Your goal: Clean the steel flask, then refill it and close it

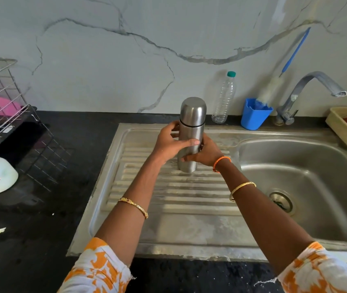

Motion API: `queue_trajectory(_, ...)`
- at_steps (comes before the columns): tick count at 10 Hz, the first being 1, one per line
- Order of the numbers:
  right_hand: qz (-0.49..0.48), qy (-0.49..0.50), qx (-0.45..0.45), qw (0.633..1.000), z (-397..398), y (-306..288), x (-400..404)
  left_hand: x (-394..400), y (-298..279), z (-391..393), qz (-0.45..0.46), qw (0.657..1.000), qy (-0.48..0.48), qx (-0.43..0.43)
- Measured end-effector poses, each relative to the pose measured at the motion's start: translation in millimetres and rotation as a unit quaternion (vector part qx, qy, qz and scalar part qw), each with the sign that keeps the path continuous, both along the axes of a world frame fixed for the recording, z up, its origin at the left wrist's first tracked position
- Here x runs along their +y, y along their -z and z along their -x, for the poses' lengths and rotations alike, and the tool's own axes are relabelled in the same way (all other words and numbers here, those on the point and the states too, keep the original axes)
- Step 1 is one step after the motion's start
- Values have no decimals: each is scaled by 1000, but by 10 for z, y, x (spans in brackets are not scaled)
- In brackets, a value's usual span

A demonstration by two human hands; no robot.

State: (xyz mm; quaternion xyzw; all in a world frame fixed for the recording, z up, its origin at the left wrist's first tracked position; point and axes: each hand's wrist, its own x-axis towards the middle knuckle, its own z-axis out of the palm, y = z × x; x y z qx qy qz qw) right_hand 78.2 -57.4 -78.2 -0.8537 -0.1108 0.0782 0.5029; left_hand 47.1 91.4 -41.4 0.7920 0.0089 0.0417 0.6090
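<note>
I have the cylindrical brushed-steel flask (191, 132) upright in both hands above the ribbed steel draining board (168, 197), its base seeming to hang just clear of the ridges, though from this angle I cannot rule out that it touches. My left hand (171, 142) wraps the middle of the body, thumb lying across the front; my right hand (205, 153) curls round it lower down from the other side. The domed steel cap (193, 111) sits on top, closed down to the dark seam.

As I judge it, nearly everything is ahead of me. The flask is capped, so it has not been opened for washing at this point, and I see no water running from the curved steel tap (316, 87) over the steel sink bowl (307, 187). The blue-handled white bottle brush (282, 75) stands unused in the blue plastic cup (255, 115) by the wall, and the clear plastic bottle with a green cap (224, 98) stands beside it, looking empty or nearly so. Left to do: unscrew the cap, scrub and rinse, fill, and close it.
</note>
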Motion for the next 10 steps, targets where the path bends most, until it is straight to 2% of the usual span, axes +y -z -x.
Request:
queue_trajectory(1, -12, -32, 18, 999, -17, -26, -15, 11, 10, 0, -2, 1000, 14, 15)
queue_trajectory(7, -13, -45, 64, 997, -12, 6, -91, 2, 50, 6, -29, 999, 9, 20)
queue_trajectory(9, -22, -37, 59, 997, 57, -84, -132, -88, 65, 92, -61, 997, -42, 2)
queue_trajectory(10, -28, -19, 38, 999, 80, -109, -133, -156, 127, 192, -85, 987, -124, -48)
